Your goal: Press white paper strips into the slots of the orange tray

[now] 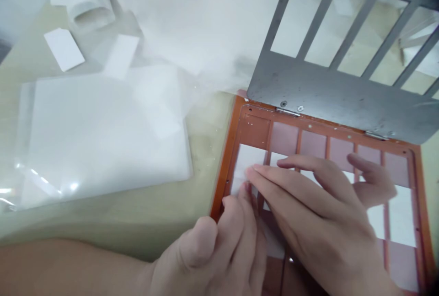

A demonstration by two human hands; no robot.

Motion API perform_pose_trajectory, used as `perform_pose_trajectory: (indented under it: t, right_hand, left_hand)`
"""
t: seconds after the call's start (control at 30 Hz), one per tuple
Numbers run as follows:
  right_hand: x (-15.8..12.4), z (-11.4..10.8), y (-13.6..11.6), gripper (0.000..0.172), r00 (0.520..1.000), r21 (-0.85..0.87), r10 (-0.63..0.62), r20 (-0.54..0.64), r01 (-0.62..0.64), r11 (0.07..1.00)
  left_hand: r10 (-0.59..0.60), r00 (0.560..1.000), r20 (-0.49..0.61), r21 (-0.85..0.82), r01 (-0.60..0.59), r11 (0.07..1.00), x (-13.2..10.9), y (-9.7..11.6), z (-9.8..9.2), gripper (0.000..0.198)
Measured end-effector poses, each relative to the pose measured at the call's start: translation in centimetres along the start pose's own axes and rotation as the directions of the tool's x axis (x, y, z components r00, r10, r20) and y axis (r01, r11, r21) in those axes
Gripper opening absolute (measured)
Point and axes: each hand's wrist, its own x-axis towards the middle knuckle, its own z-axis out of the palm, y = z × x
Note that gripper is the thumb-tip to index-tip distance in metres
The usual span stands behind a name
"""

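Your right hand (322, 213) lay open and flat. Behind it the big grey metal cover (336, 99) stood lifted on its hinges, out of the way. The orange frame (223, 168) lay under your hand, and your fingers pressed a white piece (248, 158) into its far-left slot. Your left hand (219, 250) was curled with its tips at the piece's near edge. Whether it pinched the piece could not be seen. Pressing flat and keeping the edges inside the ribs looked like the careful way.

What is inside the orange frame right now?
The orange frame holds pink compartments, several with white cards. The right hand lies flat over the middle ones and the left hand presses by the leftmost card, so whatever lies beneath both hands is hidden.
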Motion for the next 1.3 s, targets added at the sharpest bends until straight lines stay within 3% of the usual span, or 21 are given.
perform_pose_trajectory:
  t: [0.37, 0.6, 0.87, 1.03, 1.17, 1.3]
  right_hand:
    - [0.03, 0.13, -0.1, 0.03, 1.0, -0.037, -0.002, -0.031, 0.001, 0.999]
    - [0.57, -0.4, -0.17, 0.028, 0.998, -0.036, -0.05, 0.036, 0.051, 0.998]
    - [0.45, -0.09, -0.14, 0.028, 1.0, -0.053, -0.01, 0.009, 0.011, 0.999]
    - [0.6, -0.42, -0.16, 0.024, 0.999, -0.012, 0.04, -0.01, -0.04, 0.999]
    - [0.52, -0.38, -0.17, 0.025, 0.998, 0.011, 0.063, -0.004, -0.063, 0.998]
    - [0.43, -0.2, -0.42, 0.026, 0.99, -0.001, 0.118, -0.072, -0.118, 0.993]
  left_hand:
    - [-0.006, 1.0, 0.006, -0.009, 0.006, 1.0, 0.06, -0.11, -0.15, 0.037]
    - [-0.009, 1.0, 0.004, -0.006, 0.009, 1.0, 0.12, -0.11, -0.06, 0.033]
    - [-0.013, 1.0, 0.003, -0.011, 0.013, 1.0, 0.09, -0.04, -0.04, 0.036]
    - [0.027, 1.0, 0.003, -0.017, -0.027, 0.999, 0.17, -0.29, -0.03, 0.047]
    - [0.02, 1.0, 0.018, -0.032, -0.019, 0.999, 0.18, -0.43, -0.02, 0.043]
    - [0.043, 0.999, 0.001, -0.026, -0.043, 0.999, 0.12, -0.47, -0.02, 0.044]
